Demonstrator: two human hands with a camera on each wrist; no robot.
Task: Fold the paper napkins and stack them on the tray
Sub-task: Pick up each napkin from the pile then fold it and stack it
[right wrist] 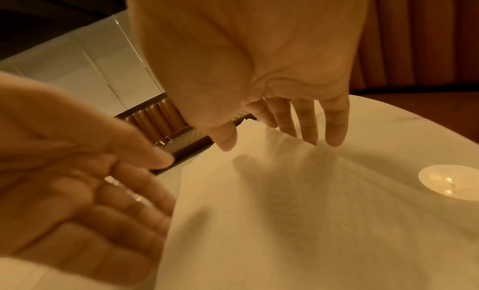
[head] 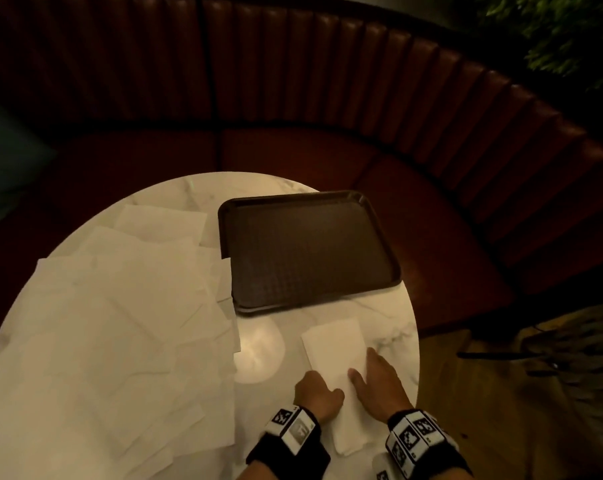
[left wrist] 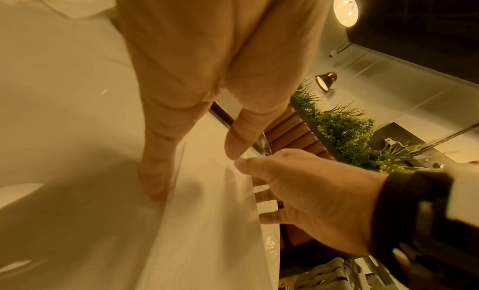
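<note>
A white napkin point(head: 333, 344), folded into a long strip, lies on the marble table near its front right edge. My left hand point(head: 319, 391) rests at the strip's left edge, with its fingertips point(left wrist: 155, 192) touching the paper point(left wrist: 207, 222). My right hand point(head: 376, 382) lies on the strip's right side with its fingers point(right wrist: 308, 126) spread straight and pressing on the napkin point(right wrist: 285, 222). Neither hand grips anything. The dark brown tray point(head: 307, 247) sits behind the napkin with nothing on it. A loose heap of unfolded napkins point(head: 120, 323) covers the table's left half.
The round table's edge point(head: 415, 341) runs just right of my right hand. A curved, ribbed leather bench point(head: 327, 98) wraps round the far side. A lamp's reflection point(head: 258, 351) shines on the marble between the heap and the strip. Green plants point(left wrist: 344, 134) stand behind the bench.
</note>
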